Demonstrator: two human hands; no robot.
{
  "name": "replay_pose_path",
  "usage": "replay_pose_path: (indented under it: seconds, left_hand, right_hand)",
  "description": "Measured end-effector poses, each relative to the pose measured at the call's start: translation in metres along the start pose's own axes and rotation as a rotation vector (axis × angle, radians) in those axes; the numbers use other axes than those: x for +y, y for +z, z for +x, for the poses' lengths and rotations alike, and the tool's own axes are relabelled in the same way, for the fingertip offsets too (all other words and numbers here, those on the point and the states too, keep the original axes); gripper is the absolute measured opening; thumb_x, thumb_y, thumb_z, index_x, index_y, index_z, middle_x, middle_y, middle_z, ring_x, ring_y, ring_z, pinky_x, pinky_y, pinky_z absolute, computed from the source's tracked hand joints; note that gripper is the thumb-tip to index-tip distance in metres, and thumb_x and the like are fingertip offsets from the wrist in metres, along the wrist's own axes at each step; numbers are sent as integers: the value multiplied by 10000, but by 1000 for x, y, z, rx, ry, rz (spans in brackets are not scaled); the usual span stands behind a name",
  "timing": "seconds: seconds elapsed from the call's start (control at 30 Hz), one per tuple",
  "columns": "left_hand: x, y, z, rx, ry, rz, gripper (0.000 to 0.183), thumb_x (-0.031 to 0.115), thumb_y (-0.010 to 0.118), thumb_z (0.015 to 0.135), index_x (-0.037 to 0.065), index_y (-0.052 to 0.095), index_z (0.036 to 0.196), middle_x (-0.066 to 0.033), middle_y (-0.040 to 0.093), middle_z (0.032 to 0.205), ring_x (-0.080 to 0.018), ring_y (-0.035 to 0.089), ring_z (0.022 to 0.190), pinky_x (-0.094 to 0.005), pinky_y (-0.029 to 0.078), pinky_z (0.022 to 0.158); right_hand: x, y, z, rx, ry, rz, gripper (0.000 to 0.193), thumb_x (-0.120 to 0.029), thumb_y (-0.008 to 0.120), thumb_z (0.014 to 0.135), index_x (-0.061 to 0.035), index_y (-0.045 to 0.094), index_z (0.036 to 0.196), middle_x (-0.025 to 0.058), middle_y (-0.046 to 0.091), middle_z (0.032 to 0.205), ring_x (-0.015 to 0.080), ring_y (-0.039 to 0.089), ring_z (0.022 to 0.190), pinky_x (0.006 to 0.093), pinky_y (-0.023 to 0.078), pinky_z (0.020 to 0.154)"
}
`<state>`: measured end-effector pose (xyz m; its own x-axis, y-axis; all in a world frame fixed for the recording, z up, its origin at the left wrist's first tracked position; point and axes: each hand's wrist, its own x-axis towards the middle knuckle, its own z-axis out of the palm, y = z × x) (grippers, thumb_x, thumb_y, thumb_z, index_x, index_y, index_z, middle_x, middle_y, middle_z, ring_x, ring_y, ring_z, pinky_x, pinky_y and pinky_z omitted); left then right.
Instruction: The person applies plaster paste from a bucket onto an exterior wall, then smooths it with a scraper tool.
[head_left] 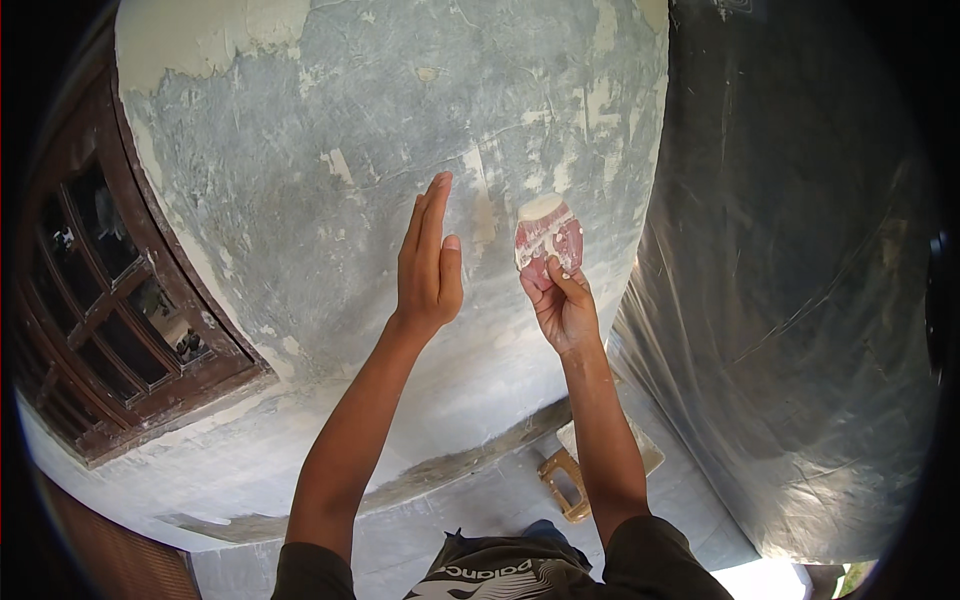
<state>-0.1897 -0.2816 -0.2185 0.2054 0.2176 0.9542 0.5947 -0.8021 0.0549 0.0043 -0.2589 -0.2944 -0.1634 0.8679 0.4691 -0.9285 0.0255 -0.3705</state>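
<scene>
My right hand (568,312) pinches a flat reddish-pink putty scraper (572,243) between thumb and fingers. Creamy white putty (541,207) sits along the scraper's top edge, and more is smeared over its face. To its left, my left hand (430,268) is raised with fingers stretched out and side by side, the thumb apart, holding nothing. Behind both hands stands a grey plastered wall (300,190) with uneven cream patches. Whether the left hand touches the wall, I cannot tell.
A brown wooden-framed window (190,385) with glass panes is at the left. Dark plastic sheeting (800,300) hangs along the right. Low on the grey floor (430,515), near my right forearm, are a brown frame-like object (551,468) and a pale slab (648,447).
</scene>
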Motion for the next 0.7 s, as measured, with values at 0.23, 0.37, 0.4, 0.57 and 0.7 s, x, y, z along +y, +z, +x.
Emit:
replay_pose_path:
  seconds: [0.23, 0.37, 0.4, 0.57, 0.7]
  left_hand:
    - [-5, -40, 25, 65, 55, 106, 559, 103, 350, 995, -79, 340, 1524, -266, 428, 1547, -421, 397, 1453, -530, 256, 1226]
    - [-11, -47, 41, 100, 75, 148, 561, 95, 356, 991, -76, 340, 1525, -264, 427, 1548, -417, 400, 1453, -531, 260, 1224]
    - [-12, -47, 44, 109, 88, 163, 561, 94, 357, 990, -75, 341, 1524, -265, 427, 1548, -417, 399, 1453, -532, 260, 1223]
    - [-31, -53, 66, 146, 126, 246, 553, 103, 355, 994, -77, 350, 1517, -271, 436, 1538, -424, 408, 1446, -534, 263, 1221]
    - [-44, -73, 96, 200, 187, 320, 541, 115, 350, 1003, -80, 363, 1508, -276, 456, 1521, -424, 418, 1439, -533, 268, 1219]
  right_hand:
    - [13, 42, 28, -153, 36, -9, 291, -56, 553, 1028, 33, 539, 1305, 171, 673, 1221, 257, 712, 1084, 392, 624, 959]
    - [14, 57, 46, -173, 49, 17, 308, -50, 541, 1032, 37, 522, 1327, 176, 664, 1242, 258, 709, 1092, 390, 623, 962]
    - [12, 59, 51, -184, 66, 13, 317, -51, 538, 1034, 38, 515, 1337, 177, 660, 1252, 260, 708, 1096, 388, 624, 961]
    - [9, 74, 87, -226, 98, -63, 325, -51, 536, 1036, 40, 506, 1346, 173, 655, 1268, 257, 707, 1099, 371, 635, 937]
    - [-5, 113, 128, -289, 19, -211, 305, -54, 577, 1021, 41, 545, 1309, 164, 681, 1218, 234, 719, 1065, 336, 654, 879]
